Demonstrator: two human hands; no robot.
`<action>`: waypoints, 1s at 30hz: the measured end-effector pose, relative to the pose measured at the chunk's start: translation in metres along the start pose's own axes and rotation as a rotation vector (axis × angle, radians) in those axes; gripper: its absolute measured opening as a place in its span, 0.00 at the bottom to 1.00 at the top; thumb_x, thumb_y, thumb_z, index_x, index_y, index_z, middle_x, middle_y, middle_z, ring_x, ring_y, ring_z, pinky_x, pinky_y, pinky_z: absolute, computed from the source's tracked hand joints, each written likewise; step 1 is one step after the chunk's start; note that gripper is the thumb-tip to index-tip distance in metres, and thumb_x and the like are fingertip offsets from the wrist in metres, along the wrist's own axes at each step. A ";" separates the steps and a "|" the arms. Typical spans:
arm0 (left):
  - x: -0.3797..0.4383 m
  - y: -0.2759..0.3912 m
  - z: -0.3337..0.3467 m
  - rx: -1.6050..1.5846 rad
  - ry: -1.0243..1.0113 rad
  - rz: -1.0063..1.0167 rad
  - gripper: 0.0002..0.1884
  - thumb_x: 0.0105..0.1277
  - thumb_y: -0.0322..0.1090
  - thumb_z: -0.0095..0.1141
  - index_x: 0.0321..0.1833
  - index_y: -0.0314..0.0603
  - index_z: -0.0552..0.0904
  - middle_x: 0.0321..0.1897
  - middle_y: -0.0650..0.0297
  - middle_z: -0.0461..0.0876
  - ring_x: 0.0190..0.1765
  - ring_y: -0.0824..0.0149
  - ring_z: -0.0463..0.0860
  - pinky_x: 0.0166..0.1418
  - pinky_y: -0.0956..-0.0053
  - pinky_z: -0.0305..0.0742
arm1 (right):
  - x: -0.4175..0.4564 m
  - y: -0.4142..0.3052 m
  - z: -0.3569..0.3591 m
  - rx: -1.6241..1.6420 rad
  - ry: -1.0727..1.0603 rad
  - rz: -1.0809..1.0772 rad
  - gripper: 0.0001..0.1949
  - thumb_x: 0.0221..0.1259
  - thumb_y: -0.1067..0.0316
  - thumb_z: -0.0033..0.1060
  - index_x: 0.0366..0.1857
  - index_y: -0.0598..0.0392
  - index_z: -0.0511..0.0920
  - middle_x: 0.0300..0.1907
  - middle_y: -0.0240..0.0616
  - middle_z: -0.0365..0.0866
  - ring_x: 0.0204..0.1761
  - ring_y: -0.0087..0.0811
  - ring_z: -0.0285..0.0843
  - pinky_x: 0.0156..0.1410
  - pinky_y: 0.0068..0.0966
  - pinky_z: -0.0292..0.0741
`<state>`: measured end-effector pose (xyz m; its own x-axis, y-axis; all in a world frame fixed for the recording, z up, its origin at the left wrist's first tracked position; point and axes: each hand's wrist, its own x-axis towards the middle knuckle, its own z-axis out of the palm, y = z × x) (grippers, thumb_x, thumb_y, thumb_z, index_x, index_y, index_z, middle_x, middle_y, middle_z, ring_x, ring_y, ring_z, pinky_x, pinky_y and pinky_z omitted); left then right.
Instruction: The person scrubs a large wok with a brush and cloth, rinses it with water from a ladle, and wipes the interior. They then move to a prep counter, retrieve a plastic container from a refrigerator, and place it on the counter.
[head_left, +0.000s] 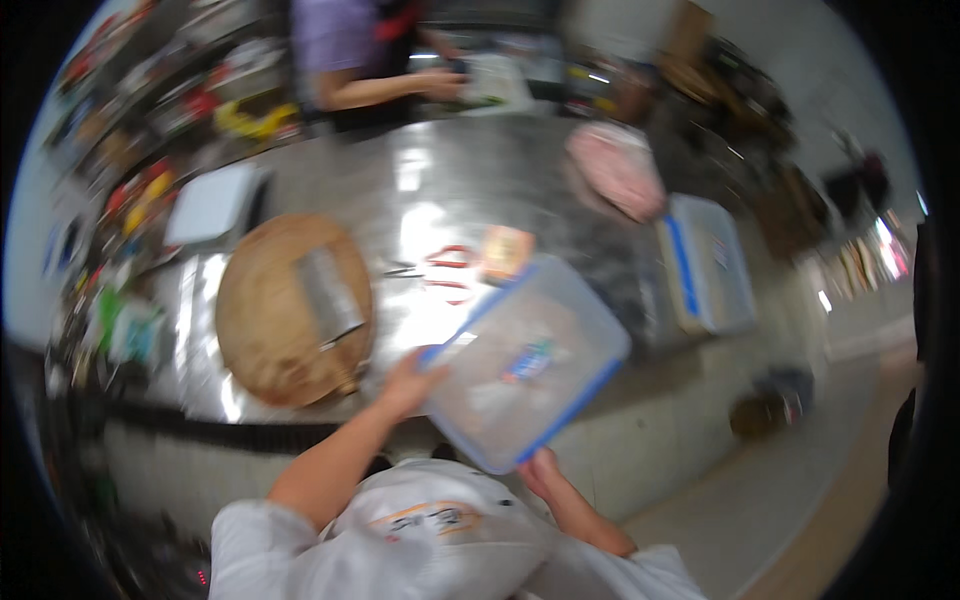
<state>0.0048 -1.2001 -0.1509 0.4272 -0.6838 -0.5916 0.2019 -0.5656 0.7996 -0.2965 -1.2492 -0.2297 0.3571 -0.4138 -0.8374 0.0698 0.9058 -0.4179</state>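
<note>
Between my two hands is a translucent plastic food container (525, 367) with blue-edged lid and a small label. It is held at a slant over the near edge of a steel table (337, 172). My left hand (409, 386) grips its left side, thumb on top. My right hand (541, 469) holds its near right edge from below, fingers partly hidden. What is inside is too blurred to tell. Left of the container, a cleaver (328, 292) lies on a round wooden chopping block (262, 315). Red-handled scissors (450, 274) and a small orange box (507, 253) lie just beyond the container.
A second blue-edged container (709, 262) stands at the table's right end, near a bag of pinkish contents (619, 169). A white tray-like object (214, 202) sits at the left. Across the table, a person in a purple sleeve (334, 37) works with their hands. Crowded shelves (150, 135) line the left.
</note>
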 end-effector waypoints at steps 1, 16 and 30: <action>0.012 -0.024 -0.007 -0.046 0.060 0.101 0.30 0.64 0.39 0.66 0.68 0.36 0.73 0.55 0.54 0.82 0.53 0.62 0.82 0.58 0.66 0.78 | 0.009 -0.005 -0.007 -0.101 -0.067 -0.017 0.18 0.77 0.59 0.45 0.61 0.57 0.72 0.56 0.37 0.79 0.57 0.31 0.77 0.61 0.30 0.75; -0.010 -0.027 -0.009 0.015 0.137 0.072 0.32 0.64 0.47 0.67 0.67 0.40 0.73 0.42 0.59 0.82 0.39 0.67 0.79 0.45 0.68 0.77 | 0.119 -0.301 0.010 -1.655 0.126 -1.220 0.30 0.57 0.63 0.67 0.67 0.47 0.73 0.64 0.44 0.73 0.65 0.48 0.70 0.70 0.39 0.68; -0.009 -0.009 0.019 -0.262 0.083 0.018 0.29 0.65 0.30 0.64 0.68 0.33 0.69 0.54 0.55 0.80 0.54 0.62 0.81 0.59 0.66 0.77 | 0.132 -0.235 -0.087 -0.381 0.670 -0.823 0.16 0.59 0.64 0.61 0.49 0.59 0.79 0.44 0.39 0.82 0.49 0.33 0.79 0.54 0.31 0.74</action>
<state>-0.0173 -1.1972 -0.1548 0.5017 -0.6463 -0.5750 0.4096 -0.4079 0.8160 -0.3467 -1.5241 -0.2724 -0.2463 -0.9417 -0.2293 -0.2766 0.2951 -0.9146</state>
